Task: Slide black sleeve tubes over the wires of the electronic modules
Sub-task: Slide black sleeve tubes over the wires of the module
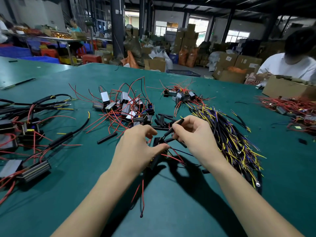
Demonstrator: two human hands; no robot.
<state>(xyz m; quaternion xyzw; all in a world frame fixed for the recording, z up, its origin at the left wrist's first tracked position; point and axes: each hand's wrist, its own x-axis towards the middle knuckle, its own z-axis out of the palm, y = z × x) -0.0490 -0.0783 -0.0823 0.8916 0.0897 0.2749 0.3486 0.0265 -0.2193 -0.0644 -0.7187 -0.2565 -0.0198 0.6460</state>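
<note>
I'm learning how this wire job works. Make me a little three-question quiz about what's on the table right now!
1. True or false: the right hand pinches a black sleeve tube between its fingertips.
2. Which hand holds the black module with the red wires? A) left hand B) right hand C) neither
3. Fill in: the loose spare tubes lie on the ____ table, just beyond the hands.

Key: 1 true. 2 A. 3 green.
</note>
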